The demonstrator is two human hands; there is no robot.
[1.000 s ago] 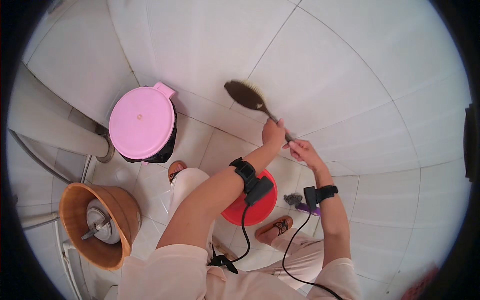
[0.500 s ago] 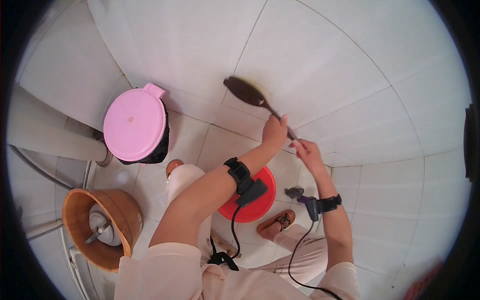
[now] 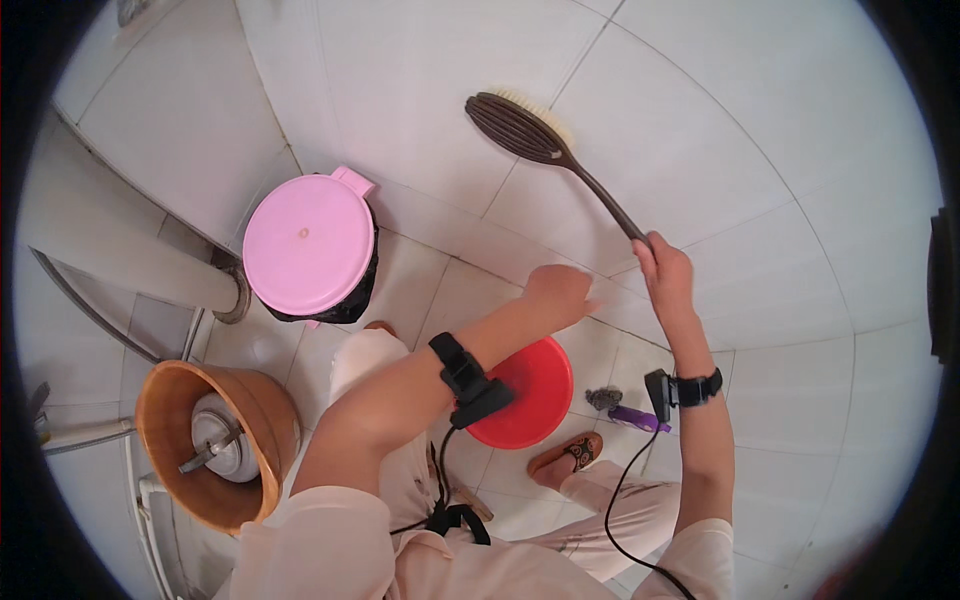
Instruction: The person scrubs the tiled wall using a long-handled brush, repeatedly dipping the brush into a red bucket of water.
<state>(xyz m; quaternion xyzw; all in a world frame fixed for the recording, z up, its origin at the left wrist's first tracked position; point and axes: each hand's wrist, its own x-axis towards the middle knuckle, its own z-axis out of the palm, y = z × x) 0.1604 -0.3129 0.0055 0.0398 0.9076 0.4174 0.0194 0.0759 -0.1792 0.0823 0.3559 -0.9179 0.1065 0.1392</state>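
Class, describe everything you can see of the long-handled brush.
The brush is dark brown, with an oval head, a ridged back, a pale mark near the neck and a slim, gently curved handle. Its material looks like plastic or wood. Cream bristles face the white tiled wall; whether they touch it is unclear. The right hand grips the handle's end, and the head slants toward the picture's upper left.
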